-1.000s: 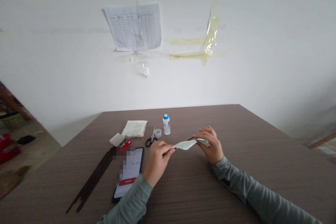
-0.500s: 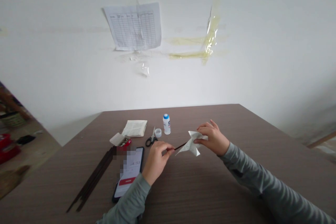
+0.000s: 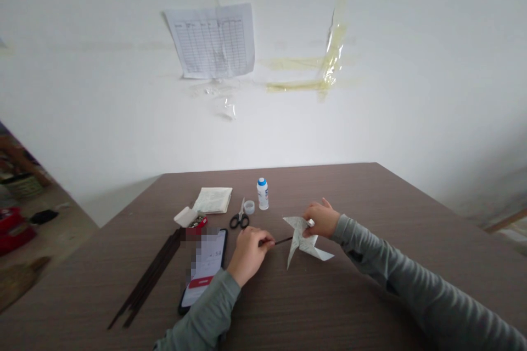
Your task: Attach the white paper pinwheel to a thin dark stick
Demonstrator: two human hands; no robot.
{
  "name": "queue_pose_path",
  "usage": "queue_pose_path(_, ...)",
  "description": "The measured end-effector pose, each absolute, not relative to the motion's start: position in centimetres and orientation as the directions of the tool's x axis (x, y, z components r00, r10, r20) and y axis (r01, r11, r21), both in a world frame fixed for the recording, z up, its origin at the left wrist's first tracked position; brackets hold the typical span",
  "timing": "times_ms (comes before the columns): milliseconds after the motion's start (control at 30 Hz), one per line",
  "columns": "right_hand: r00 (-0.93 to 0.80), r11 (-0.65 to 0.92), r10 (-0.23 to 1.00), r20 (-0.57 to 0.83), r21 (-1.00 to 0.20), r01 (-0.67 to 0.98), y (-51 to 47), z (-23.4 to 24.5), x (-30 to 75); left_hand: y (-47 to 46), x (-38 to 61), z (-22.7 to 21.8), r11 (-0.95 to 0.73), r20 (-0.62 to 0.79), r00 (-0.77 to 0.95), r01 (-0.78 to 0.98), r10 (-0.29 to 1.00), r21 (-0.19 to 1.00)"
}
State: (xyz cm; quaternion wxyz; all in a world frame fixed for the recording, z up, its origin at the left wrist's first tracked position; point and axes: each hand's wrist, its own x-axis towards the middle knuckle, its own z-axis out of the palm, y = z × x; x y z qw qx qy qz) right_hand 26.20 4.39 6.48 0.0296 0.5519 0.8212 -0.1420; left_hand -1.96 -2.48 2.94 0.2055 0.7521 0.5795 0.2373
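A paper pinwheel (image 3: 303, 242) with printed text and pointed blades is on the far end of a thin dark stick (image 3: 283, 241). My left hand (image 3: 250, 252) is closed around the stick's near part. At the pinwheel's upper right, my right hand (image 3: 321, 218) is closed with its fingertips on the paper near the centre. What lies under those fingertips is partly hidden. Left of my left hand lies a phone (image 3: 206, 269) with a lit screen. Scissors (image 3: 239, 218) with black handles rest just beyond that hand.
A white bottle with a blue cap (image 3: 262, 194) stands behind a small clear round cap (image 3: 249, 207). Folded printed paper (image 3: 213, 199) lies further left, near an opened small red box (image 3: 193, 220). Several dark sticks (image 3: 146, 279) lie left of the phone. A wall rises behind the table.
The pinwheel has turned so its blades spread toward me and lower. My right hand has shifted left and down slightly, staying on the paper. My left hand still holds the stick.
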Motion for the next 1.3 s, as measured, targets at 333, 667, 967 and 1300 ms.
queue_pose_path(333,-0.353,0.308,0.897,-0.265,-0.195,0.931,4.9,5.4,25.2,-2.5,-1.3,3.3,-0.17,-0.018,0.206,0.854,0.978,0.492)
queue_pose_path(667,-0.358,0.299,0.9,-0.248,-0.247,0.922,5.0,5.0,25.4,-2.2,-1.2,2.8,-0.176,-0.008,0.202,0.872,0.979,0.457)
queue_pose_path(967,-0.335,0.259,0.913,-0.233,-0.304,0.917,5.0,4.8,25.7,-1.7,-1.5,2.2,-0.181,0.026,0.189,0.884,0.982,0.431)
queue_pose_path(1300,-0.27,0.167,0.924,-0.27,-0.349,0.922,4.8,5.7,25.3,-1.5,-1.8,2.2,-0.185,0.018,0.201,0.862,0.979,0.472)
